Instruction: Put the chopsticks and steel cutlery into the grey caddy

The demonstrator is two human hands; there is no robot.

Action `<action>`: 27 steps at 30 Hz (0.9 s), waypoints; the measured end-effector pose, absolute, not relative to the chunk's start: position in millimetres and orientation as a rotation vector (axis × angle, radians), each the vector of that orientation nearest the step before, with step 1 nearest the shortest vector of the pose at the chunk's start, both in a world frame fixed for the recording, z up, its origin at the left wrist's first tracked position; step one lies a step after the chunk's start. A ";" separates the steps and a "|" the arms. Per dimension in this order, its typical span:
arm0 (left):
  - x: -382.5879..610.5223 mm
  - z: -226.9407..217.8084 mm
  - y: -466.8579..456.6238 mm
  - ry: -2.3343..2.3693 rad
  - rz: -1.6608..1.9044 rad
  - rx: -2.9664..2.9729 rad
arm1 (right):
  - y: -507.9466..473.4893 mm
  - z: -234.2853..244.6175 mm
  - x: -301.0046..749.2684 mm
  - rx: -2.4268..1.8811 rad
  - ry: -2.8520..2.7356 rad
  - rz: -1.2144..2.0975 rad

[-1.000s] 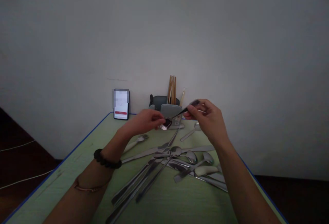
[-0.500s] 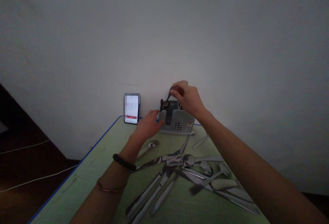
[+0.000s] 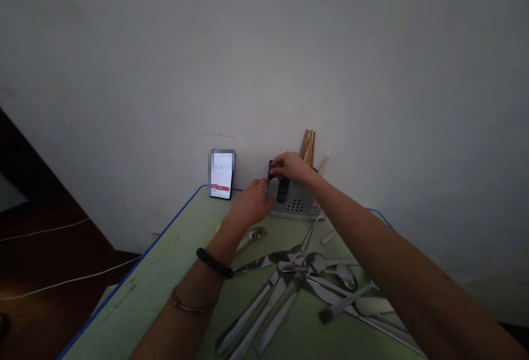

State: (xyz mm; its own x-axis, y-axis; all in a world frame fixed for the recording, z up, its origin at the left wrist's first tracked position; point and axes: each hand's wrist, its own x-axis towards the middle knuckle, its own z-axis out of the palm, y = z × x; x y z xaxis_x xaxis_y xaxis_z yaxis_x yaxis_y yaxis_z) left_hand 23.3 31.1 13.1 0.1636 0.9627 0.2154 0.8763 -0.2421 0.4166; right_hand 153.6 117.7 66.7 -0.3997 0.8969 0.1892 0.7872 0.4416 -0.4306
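A grey cutlery holder with a pattern of small holes stands against the wall at the back of the table. My left hand grips its left side, thumb in front. Above the holder's left compartment, my right hand is closed in a pinch on a dark, slim piece of cutlery, mostly hidden by the fingers. Wooden chopsticks stand up behind the holder's right part. A fork lies just below my left hand.
Knives and spoons lie in a loose pile on the green table, nearer to me. A lit phone leans upright against the wall, left of the holder. A blue edge rims the table.
My right hand has lowered toward the holder's left compartment with the dark piece of cutlery. The chopsticks have come into fuller view. My left hand stays at the holder's side; the view has shifted slightly.
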 end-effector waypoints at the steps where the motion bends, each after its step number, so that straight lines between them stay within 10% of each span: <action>1: 23.5 13.6 30.8 1.806 0.647 2.234 | 117.8 66.5 152.4 -1.432 -2.295 0.374; 17: 21.7 10.5 34.4 1.776 0.580 2.240 | 76.7 61.6 179.0 -1.212 -2.027 0.064; 27: 12.3 28.3 26.9 1.900 0.003 2.331 | 2.9 34.4 246.8 -1.351 -2.088 0.421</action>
State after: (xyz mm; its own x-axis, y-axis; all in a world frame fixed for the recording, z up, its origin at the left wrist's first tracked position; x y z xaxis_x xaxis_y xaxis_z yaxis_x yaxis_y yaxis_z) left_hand 12.3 26.9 28.3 0.2052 0.9752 -0.0830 0.9750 -0.1963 0.1045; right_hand 246.8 2.9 34.4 -0.2940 0.9013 0.3182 0.7078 0.4290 -0.5612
